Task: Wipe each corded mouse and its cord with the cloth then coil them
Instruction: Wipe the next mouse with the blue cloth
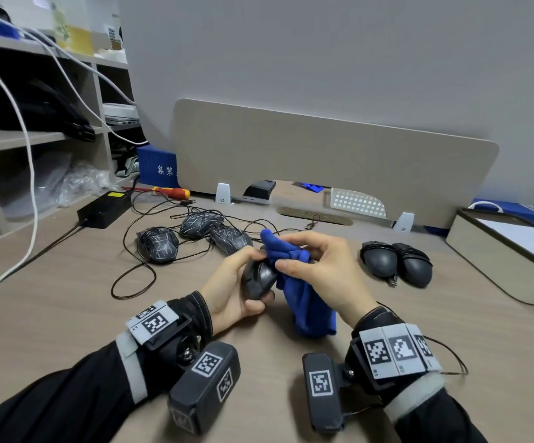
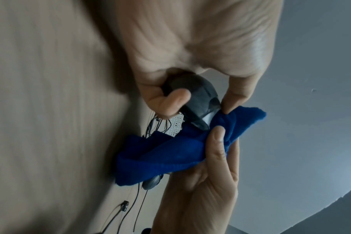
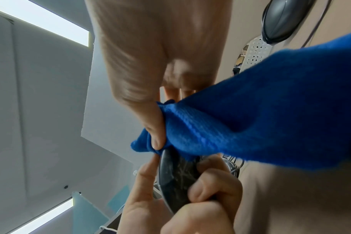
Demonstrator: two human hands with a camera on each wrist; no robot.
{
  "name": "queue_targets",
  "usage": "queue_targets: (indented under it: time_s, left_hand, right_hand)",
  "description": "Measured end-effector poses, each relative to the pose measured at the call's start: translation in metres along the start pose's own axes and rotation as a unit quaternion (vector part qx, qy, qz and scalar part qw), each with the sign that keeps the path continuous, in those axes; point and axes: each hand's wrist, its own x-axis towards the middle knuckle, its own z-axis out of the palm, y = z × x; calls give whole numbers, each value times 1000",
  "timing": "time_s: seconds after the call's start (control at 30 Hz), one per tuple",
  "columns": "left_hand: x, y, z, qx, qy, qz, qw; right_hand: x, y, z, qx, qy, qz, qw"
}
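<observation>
Head view, surface: a wood-grain desk [image 1: 67, 282] runs back to a beige divider panel [image 1: 323, 161] under a grey wall.
Head view, hands: the left hand [image 1: 230, 289] wraps its fingers round a dark mouse [image 1: 257, 278], held up off the desk; the right hand [image 1: 320, 270] pinches a blue cloth [image 1: 304, 302] against the mouse's front end, and the rest of the cloth hangs down toward the desk.
Head view, open room: bare desk lies to the left of the forearms and between the hands and the right-hand mice.
Head view, around: three scribble-marked mice [image 1: 158, 244] lie behind the hands with loose black cords [image 1: 131, 282] looping across the desk; two mice with cords wound round them [image 1: 396, 262] sit side by side at right. A black power brick [image 1: 104, 209] and a red-and-yellow screwdriver [image 1: 170, 191] lie at back left, shelves [image 1: 35, 139] stand at far left, and a beige tray [image 1: 502, 257] sits at the right edge.
Left wrist view: curled fingers [image 2: 170, 101] grip the mouse [image 2: 198, 98]; the other hand's thumb [image 2: 216, 137] presses the cloth [image 2: 170, 156] beside it. The view is blurred.
Right wrist view: thumb [image 3: 150, 126] and fingers pinch the bunched cloth [image 3: 250, 118] just above the mouse [image 3: 176, 177]; a wound mouse [image 3: 282, 20] shows at top.
</observation>
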Motion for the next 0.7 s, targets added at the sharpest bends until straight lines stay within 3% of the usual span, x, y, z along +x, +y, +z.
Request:
queue_targets:
  time_s: [0.07,0.27,0.47,0.53,0.63,0.7]
  left_hand:
    - [1,0,-1,1,2,-3,1000]
    - [1,2,-1,-9,17,3,1000]
    - [3,2,-2,2,63,52,997]
    - [3,1,-1,1,63,50,997]
    - [2,1,1,-16,71,41,997]
    - [2,1,1,-18,82,43,996]
  right_hand:
    - [1,-1,-1,19,-7,10,1000]
    - [2,2,3,42,63,19,997]
    - [-2,-7,4,-27,-70,13,997]
    - [-1,-5,5,-16,-54,13,998]
    - [0,1,3,25,24,16,999]
    - [0,1,1,30,2,19,999]
